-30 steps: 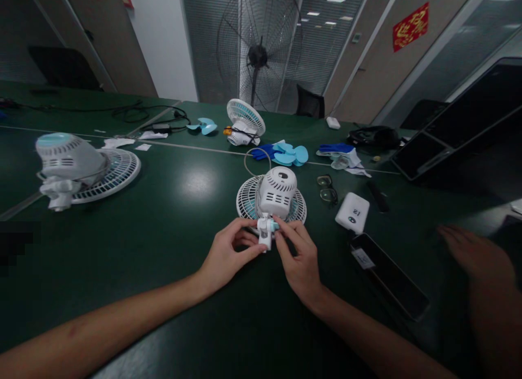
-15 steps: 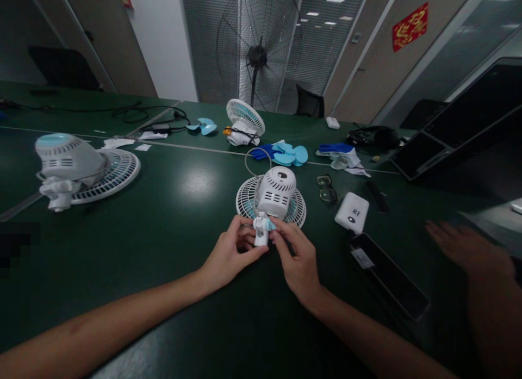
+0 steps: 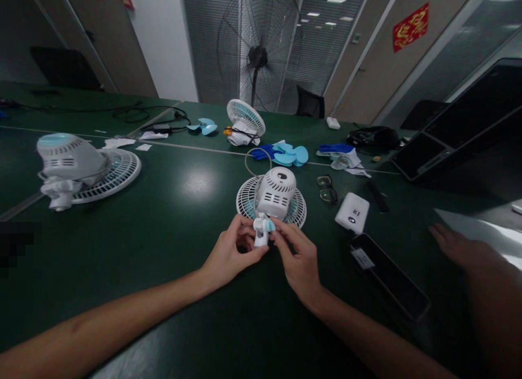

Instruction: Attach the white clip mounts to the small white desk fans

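Note:
A small white fan (image 3: 276, 194) lies face down on the green table (image 3: 163, 227), its round grille flat and its motor housing up. A white bracket with a light-blue knob (image 3: 263, 230) sticks out of it toward me. My left hand (image 3: 228, 255) pinches the bracket from the left. My right hand (image 3: 297, 258) pinches the blue knob from the right with thumb and forefinger. Both hands are closed on this part.
Another fan (image 3: 75, 169) lies at the left, a third fan (image 3: 244, 120) at the back. Blue blades (image 3: 289, 154), glasses (image 3: 327, 187), a white power bank (image 3: 353, 212) and a dark phone (image 3: 389, 275) lie to the right. Another person's hand (image 3: 465, 251) rests at far right.
My hands and the bracket have shifted slightly left and closer to the fan housing. The other person's hand at the right has moved a little.

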Tool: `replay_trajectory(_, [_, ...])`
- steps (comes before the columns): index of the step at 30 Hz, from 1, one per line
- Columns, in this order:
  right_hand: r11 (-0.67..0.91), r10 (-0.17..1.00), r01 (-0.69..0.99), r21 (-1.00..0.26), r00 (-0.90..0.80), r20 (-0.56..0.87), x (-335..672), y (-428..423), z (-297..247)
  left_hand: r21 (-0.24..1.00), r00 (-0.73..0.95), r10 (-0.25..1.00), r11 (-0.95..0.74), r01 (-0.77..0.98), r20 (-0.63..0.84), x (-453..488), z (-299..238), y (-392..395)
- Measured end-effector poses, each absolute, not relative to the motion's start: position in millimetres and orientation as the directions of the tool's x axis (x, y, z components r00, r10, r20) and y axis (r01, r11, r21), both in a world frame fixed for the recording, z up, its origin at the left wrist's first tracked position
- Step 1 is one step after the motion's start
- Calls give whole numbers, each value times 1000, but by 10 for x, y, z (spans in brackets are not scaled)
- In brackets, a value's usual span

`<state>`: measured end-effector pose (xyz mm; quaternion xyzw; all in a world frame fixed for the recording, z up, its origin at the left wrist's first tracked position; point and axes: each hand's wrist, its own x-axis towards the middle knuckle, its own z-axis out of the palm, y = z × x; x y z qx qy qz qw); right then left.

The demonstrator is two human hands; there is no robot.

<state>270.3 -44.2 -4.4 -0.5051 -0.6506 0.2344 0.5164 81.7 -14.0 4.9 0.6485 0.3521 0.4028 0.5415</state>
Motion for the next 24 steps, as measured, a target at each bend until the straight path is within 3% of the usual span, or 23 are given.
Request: replay_trajectory(24, [315, 928, 323, -892, 90, 360, 2707, -418, -127, 983, 423, 895, -177, 44, 142, 807, 46, -146])
